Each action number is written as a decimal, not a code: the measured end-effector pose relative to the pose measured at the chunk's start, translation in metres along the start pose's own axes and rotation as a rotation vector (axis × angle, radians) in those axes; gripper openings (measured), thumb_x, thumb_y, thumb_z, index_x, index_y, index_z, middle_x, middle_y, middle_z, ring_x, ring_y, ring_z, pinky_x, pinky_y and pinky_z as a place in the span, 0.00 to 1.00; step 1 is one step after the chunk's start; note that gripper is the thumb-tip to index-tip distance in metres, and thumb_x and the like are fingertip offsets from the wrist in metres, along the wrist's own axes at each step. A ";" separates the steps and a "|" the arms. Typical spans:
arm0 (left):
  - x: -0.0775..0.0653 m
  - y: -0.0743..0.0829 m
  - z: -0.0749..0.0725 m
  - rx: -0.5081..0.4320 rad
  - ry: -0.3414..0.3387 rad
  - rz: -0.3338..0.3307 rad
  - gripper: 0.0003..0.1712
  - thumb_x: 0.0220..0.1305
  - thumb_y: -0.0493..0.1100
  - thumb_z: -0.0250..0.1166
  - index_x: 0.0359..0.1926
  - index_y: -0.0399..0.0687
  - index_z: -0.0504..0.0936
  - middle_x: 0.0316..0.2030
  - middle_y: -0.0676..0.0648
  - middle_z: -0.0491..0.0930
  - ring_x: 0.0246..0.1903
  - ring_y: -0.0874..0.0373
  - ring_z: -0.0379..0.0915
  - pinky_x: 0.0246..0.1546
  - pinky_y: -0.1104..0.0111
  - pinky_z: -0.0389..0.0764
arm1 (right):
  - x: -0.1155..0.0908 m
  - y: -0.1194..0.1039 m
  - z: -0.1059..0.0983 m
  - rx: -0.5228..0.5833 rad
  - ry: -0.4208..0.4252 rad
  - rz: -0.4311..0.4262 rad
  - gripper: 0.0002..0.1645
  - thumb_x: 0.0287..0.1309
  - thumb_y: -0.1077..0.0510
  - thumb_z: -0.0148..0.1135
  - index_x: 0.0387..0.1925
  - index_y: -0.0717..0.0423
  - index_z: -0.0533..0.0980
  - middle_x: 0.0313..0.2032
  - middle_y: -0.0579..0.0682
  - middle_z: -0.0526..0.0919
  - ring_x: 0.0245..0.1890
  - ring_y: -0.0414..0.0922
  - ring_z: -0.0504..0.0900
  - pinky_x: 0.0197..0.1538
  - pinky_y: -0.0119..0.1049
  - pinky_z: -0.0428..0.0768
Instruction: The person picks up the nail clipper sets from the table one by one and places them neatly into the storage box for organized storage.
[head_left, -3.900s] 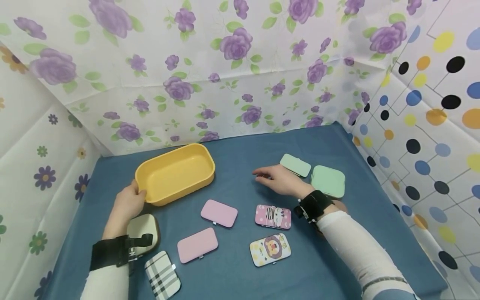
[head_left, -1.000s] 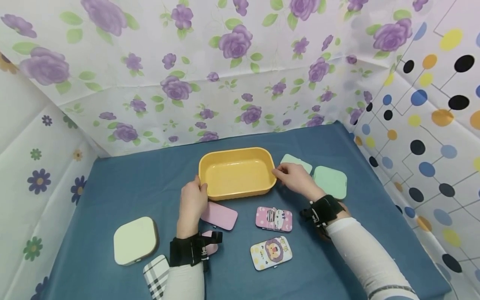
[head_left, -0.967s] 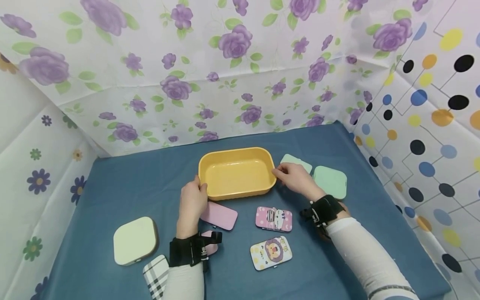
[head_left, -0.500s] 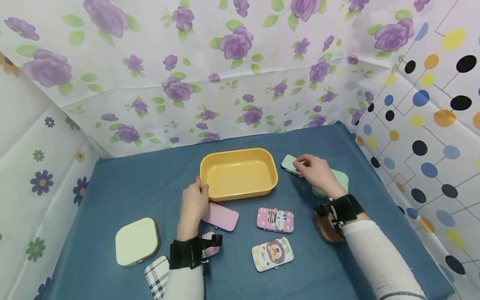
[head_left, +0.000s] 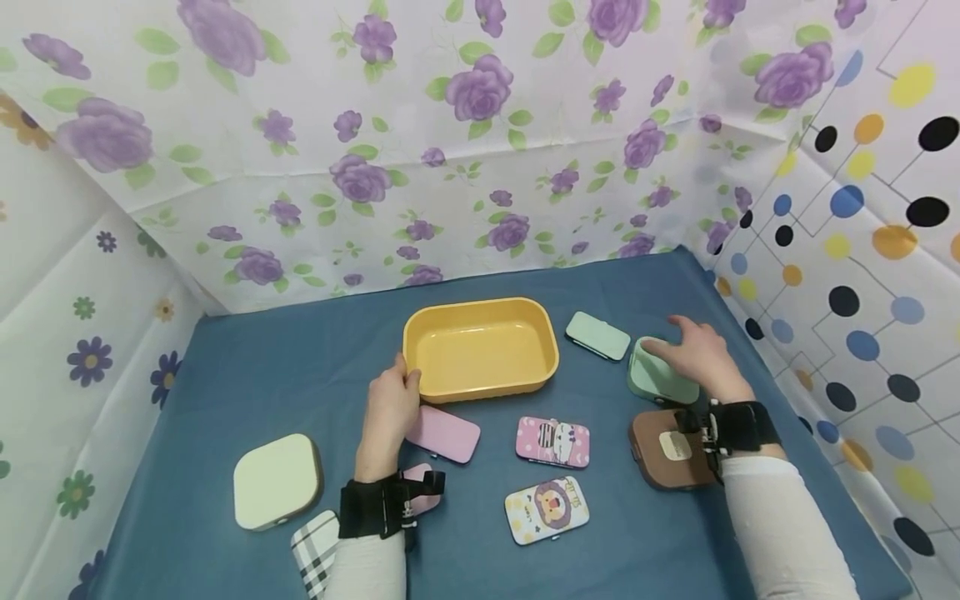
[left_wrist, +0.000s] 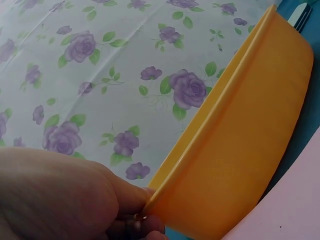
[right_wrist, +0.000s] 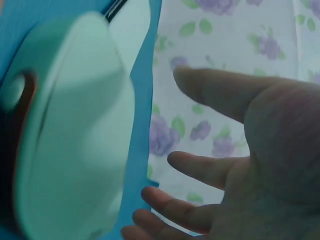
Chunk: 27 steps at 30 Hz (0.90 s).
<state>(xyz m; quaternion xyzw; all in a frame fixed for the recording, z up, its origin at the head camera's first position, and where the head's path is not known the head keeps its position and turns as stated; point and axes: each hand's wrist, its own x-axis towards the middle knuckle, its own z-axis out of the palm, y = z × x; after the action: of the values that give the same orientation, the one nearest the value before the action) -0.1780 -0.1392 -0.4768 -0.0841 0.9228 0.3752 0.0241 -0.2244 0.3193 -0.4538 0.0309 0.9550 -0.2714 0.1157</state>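
My left hand (head_left: 390,404) pinches the left end of an empty yellow tray (head_left: 480,358) at the back middle; in the left wrist view the thumb (left_wrist: 132,195) lies over the rim. Fingers spread, my right hand (head_left: 705,358) hovers at a rounded square mint-green case (head_left: 651,377) and holds nothing. The right wrist view has that case (right_wrist: 80,145) apart from the fingertips (right_wrist: 182,80). A slim mint case (head_left: 597,336) lies between tray and square case. Directly in front of the tray is a pink case (head_left: 447,433), partly covered by my left hand.
A brown case (head_left: 660,458) sits under my right wrist. Pink cat-print (head_left: 552,442) and lion-print (head_left: 547,510) cases lie mid-front. At left are a cream case (head_left: 275,482) and a plaid one (head_left: 315,546); a second pink case (head_left: 422,487) is mostly behind my left wrist.
My left hand has slid the tray rightward. My right hand has left the tray's right end, passed over the slim mint case and opened at the square one. The brown case has come into view.
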 end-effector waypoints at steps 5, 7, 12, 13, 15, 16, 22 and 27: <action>0.001 0.000 0.001 0.022 0.012 0.010 0.32 0.78 0.45 0.50 0.74 0.30 0.56 0.66 0.29 0.67 0.46 0.44 0.78 0.37 0.59 0.74 | -0.004 0.014 0.000 -0.022 -0.114 0.022 0.65 0.59 0.24 0.55 0.77 0.64 0.45 0.70 0.79 0.49 0.67 0.78 0.50 0.57 0.73 0.60; 0.001 0.000 0.001 0.024 0.015 0.008 0.32 0.79 0.45 0.50 0.74 0.30 0.56 0.65 0.30 0.68 0.43 0.44 0.77 0.35 0.59 0.74 | -0.004 0.017 0.003 -0.032 -0.145 0.014 0.66 0.59 0.25 0.56 0.76 0.67 0.45 0.70 0.79 0.50 0.67 0.76 0.51 0.59 0.72 0.60; 0.002 0.000 0.001 0.009 0.008 -0.001 0.33 0.79 0.46 0.49 0.74 0.31 0.55 0.67 0.31 0.66 0.54 0.41 0.76 0.45 0.54 0.78 | -0.003 0.020 0.008 -0.054 -0.164 0.032 0.70 0.56 0.24 0.59 0.75 0.71 0.43 0.69 0.80 0.51 0.66 0.78 0.53 0.59 0.72 0.61; 0.002 0.000 0.001 0.007 0.007 -0.001 0.33 0.79 0.47 0.49 0.74 0.32 0.56 0.67 0.31 0.66 0.56 0.40 0.75 0.46 0.53 0.78 | -0.003 0.020 0.009 -0.058 -0.160 0.046 0.72 0.55 0.24 0.60 0.75 0.71 0.42 0.68 0.81 0.51 0.65 0.78 0.53 0.58 0.72 0.61; 0.002 0.000 0.001 0.016 0.003 0.004 0.33 0.79 0.47 0.49 0.74 0.32 0.56 0.67 0.31 0.67 0.60 0.39 0.72 0.51 0.50 0.77 | -0.002 0.021 0.010 -0.062 -0.155 0.070 0.75 0.51 0.23 0.63 0.75 0.71 0.41 0.67 0.82 0.50 0.64 0.79 0.52 0.56 0.73 0.63; 0.002 0.000 0.002 0.022 0.003 0.006 0.33 0.79 0.47 0.49 0.74 0.32 0.56 0.67 0.31 0.67 0.60 0.39 0.72 0.52 0.50 0.77 | -0.002 0.021 0.010 -0.062 -0.153 0.083 0.76 0.50 0.23 0.64 0.75 0.72 0.41 0.67 0.83 0.50 0.63 0.80 0.53 0.55 0.72 0.64; 0.001 -0.001 0.003 0.040 -0.001 0.015 0.33 0.79 0.47 0.49 0.74 0.31 0.55 0.66 0.30 0.68 0.59 0.38 0.73 0.51 0.50 0.77 | 0.004 0.026 0.009 -0.039 -0.182 0.138 0.82 0.44 0.21 0.66 0.74 0.74 0.39 0.64 0.84 0.51 0.57 0.76 0.64 0.40 0.55 0.80; -0.001 0.000 0.003 0.048 0.000 0.016 0.33 0.79 0.46 0.49 0.74 0.30 0.54 0.65 0.29 0.68 0.60 0.37 0.71 0.54 0.48 0.75 | 0.009 0.034 0.010 0.002 -0.233 0.197 0.86 0.40 0.20 0.67 0.72 0.78 0.37 0.63 0.83 0.56 0.55 0.70 0.70 0.38 0.48 0.81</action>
<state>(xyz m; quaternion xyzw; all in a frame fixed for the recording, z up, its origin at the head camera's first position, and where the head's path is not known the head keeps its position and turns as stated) -0.1771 -0.1370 -0.4785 -0.0763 0.9321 0.3533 0.0232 -0.2274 0.3428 -0.4811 0.0928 0.9272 -0.2612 0.2519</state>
